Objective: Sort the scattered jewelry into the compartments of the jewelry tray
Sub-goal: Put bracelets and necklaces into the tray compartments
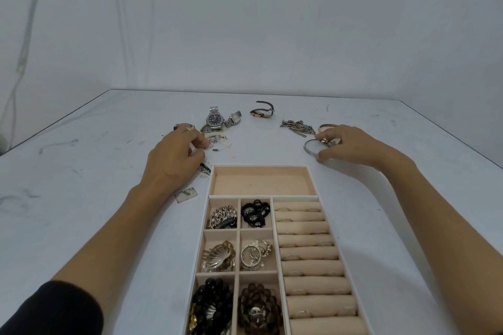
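Beige tray (313,179) (black beads (211,304))

No legible text, label, brand name or number anywhere. Markings on the dark dial of the silver steel-bracelet wristwatch (215,119) too small and blurred to read. Nothing readable on the beige velvet-lined jewelry tray (312,179) or on the small pieces inside it.

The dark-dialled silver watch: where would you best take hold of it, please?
Probably pinch the silver watch across its case sides, from above: it lies dial-up on the table, its bracelet extending at the far end.
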Tool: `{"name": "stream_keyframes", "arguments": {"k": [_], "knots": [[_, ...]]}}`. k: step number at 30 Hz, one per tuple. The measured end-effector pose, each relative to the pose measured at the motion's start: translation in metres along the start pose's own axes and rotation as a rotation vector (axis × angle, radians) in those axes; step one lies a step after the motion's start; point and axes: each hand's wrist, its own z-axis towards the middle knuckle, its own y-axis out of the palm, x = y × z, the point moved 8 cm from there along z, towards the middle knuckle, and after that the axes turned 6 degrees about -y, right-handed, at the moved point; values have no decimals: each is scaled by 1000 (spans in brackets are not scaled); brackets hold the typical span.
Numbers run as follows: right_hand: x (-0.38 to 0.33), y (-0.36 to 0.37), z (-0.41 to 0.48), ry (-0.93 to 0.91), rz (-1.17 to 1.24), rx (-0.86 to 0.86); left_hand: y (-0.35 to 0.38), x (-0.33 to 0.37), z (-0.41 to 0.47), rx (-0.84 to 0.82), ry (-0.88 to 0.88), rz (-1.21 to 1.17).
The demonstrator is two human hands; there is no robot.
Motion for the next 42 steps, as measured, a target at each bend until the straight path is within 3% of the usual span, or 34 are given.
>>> {"name": "stream_keyframes", "arguments": {"k": [6,10,18,24,27,30,37,42], "knots": [[7,-1,10,32,-50,57,1,1,0,-10,-6,8],[0,-8,21,40,-78,198,2,2,1,-21,-5,7],[-23,5,51,79,-361,314,2,2,1,-20,8,3],[-32,9,67,64,-475,238,0,10,4,18,-3,-102],[-34,15,67,40,-202,70,3,27,5,-5,-12,-335],[-54,12,60,-3,158,-75,18,50,9,-133,-21,-497],[-99,-4,42,-117,399,-161,54,112,25,-385,-51,-720],[-103,-10,37,-112,530,-184,65,116,22,-484,-60,-824]]}}
